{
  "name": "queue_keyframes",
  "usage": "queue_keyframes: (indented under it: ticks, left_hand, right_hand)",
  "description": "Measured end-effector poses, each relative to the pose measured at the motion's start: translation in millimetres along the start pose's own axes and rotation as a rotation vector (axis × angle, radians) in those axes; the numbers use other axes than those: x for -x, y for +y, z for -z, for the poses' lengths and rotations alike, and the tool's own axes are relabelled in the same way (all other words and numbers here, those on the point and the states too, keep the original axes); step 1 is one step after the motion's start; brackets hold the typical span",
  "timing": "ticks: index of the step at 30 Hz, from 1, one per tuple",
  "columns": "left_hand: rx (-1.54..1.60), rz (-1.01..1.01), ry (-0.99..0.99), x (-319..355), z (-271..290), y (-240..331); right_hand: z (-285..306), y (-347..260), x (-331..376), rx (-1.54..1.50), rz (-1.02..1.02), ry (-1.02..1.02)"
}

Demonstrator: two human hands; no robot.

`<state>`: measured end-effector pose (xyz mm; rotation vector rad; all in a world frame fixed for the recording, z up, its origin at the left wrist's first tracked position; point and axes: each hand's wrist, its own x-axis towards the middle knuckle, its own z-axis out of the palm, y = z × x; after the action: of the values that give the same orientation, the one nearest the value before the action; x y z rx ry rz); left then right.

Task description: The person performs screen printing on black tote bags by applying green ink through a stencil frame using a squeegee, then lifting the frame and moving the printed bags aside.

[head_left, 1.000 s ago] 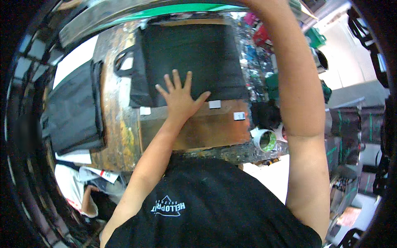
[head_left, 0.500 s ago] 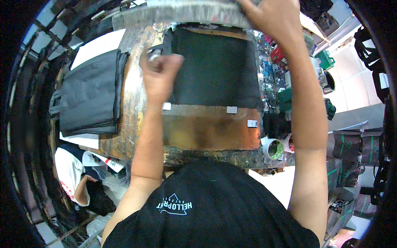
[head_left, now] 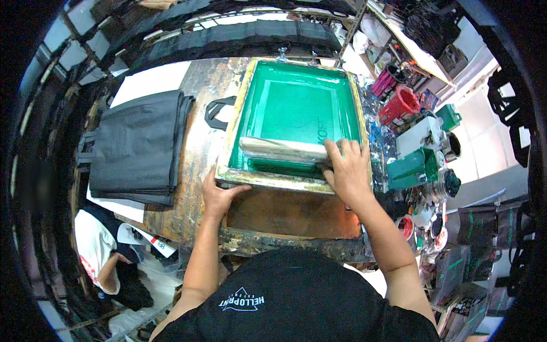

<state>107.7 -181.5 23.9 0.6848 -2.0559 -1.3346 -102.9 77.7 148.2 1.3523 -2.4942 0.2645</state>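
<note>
Right now the green-meshed screen frame (head_left: 296, 122) lies flat on the paint-crusted bench (head_left: 188, 188), toward its far edge. The right hand (head_left: 348, 171) curls its fingers over the near end of the pale squeegee (head_left: 283, 149), which lies across the mesh near the frame's front rail. The left hand (head_left: 219, 196) clamps the frame's near-left corner, thumb along the rail. If that corner hold slackens, the frame could skid and smear the print. A lopsided one-handed grip could leave uneven ink. Folded black bags (head_left: 139, 148) sit at the bench's left edge.
</note>
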Motion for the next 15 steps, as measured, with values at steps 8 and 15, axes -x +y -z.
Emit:
queue_keyframes:
  ticks: [8, 15]
  left_hand:
    - [-0.514, -0.206, 0.059, 9.4, 0.4, -14.9]
    - [-0.392, -0.126, 0.056, 9.4, -1.8, -15.9]
  right_hand:
    - [-25.2, -2.8, 14.3, -0.003, -0.023, -0.045]
    - [-22.6, -7.3, 6.3, 0.065, 0.01, 0.025]
